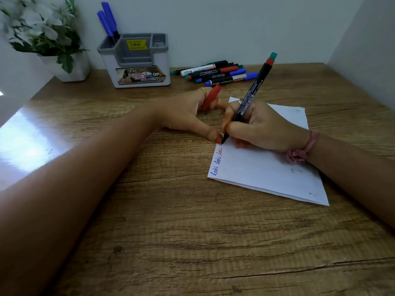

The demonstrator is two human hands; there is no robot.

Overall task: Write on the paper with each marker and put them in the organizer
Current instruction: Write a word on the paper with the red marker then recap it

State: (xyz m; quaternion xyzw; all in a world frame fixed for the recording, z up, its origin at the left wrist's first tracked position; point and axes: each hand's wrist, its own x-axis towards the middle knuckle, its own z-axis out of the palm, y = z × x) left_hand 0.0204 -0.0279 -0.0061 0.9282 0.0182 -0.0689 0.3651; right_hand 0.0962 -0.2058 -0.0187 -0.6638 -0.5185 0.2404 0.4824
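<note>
Head view: right hand [263,127] grips a black-bodied marker [250,97] in a writing hold, tip down at the left edge of the paper [267,167], right next to the last of three small scrawled words, two blue and one red. Marker's tail end shows red and teal, so I can't tell ink colour from the body alone. Left hand [188,112] rests on the desk [171,231] beside the paper, thumb tip touching near the nib, with a red cap [210,97] pinched between its fingers. Organizer [134,60] stands at the back against the wall, two blue markers [108,22] already upright in its left compartment. Pile of unused markers [215,73] lies just right of it, well apart from the paper. Plant [47,37] in a white pot at far left. Judgement: roughly two of the lot done, most of the pile remaining. Risks: writing runs along the very edge, so the nib may slip off and mark the wood; left thumb sits close enough to get inked; paper is held only by the writing hand's weight, so it may skate; loosely pinched cap could drop and roll; caps could get mismatched, given the mixed colours.
</note>
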